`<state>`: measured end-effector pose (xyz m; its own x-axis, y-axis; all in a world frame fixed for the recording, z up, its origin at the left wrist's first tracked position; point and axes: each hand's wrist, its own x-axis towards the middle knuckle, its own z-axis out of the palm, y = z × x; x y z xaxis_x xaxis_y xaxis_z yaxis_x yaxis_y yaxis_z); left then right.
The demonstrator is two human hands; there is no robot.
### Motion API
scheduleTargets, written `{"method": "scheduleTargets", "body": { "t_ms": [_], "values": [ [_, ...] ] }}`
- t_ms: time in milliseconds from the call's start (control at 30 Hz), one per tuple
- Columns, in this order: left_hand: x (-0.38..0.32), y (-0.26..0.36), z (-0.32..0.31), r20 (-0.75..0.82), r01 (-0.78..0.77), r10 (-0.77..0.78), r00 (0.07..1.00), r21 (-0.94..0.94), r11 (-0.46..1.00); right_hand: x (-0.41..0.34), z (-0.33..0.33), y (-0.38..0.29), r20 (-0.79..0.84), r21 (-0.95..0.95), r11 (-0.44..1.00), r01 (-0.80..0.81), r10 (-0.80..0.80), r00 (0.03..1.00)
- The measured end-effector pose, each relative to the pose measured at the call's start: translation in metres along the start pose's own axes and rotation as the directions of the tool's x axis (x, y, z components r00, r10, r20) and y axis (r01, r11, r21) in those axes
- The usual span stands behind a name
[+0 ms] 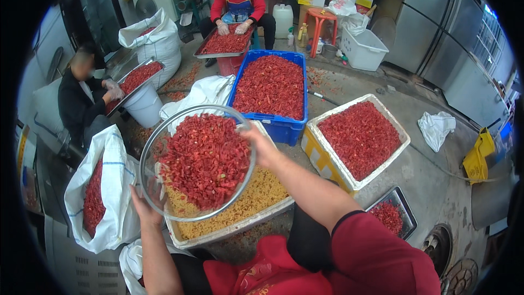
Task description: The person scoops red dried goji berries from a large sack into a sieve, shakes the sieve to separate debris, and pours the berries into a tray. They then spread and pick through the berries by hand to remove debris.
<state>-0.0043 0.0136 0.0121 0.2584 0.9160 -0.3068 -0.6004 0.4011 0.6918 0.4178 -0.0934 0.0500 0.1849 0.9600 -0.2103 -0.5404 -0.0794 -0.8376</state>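
Note:
A round, see-through sieve or bowl [153, 151] with a grey rim is held up between my two hands. Chopped dried red chillies [206, 159] lie heaped inside it. My left hand [147, 203] supports the lower left of the rim, and my right hand [262, 145] grips it at the right. Directly beneath is a white foam box [229, 235] with a layer of yellow chilli seeds [262, 190], partly hidden by the round vessel. Left of my left hand stands an open white woven sack [116, 172] with red chillies in it.
A blue plastic crate [270, 125] and a yellow-taped foam box [327, 164], both full of chillies, stand ahead and right. A metal tray [409, 221] lies at lower right. Two gloved people [239, 4] [80, 94] handle chillies on trays. A hose [442, 166] crosses the floor.

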Motion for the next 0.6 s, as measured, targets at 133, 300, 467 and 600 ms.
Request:
{"method": "scheduleTargets", "body": {
  "t_ms": [133,300,467,600],
  "values": [
    [-0.005,-0.002,0.008,0.133,0.066,-0.07,0.989,0.028,0.997,0.003,-0.001,0.009,-0.043,0.104,0.994,0.038,-0.033,0.999],
    [-0.01,-0.002,0.017,-0.205,-0.06,0.09,0.975,0.149,0.987,0.001,0.0,0.003,0.184,-0.017,1.0,-0.012,0.015,0.983],
    [-0.012,-0.002,0.013,0.23,0.046,-0.081,0.97,0.154,0.987,-0.002,0.005,0.002,-0.087,0.32,0.941,0.11,-0.086,0.992],
    [-0.008,0.001,0.009,-0.201,-0.081,0.078,0.977,-0.006,0.997,-0.003,0.008,0.0,0.094,-0.206,0.979,-0.007,0.026,0.995]
  ]
}}
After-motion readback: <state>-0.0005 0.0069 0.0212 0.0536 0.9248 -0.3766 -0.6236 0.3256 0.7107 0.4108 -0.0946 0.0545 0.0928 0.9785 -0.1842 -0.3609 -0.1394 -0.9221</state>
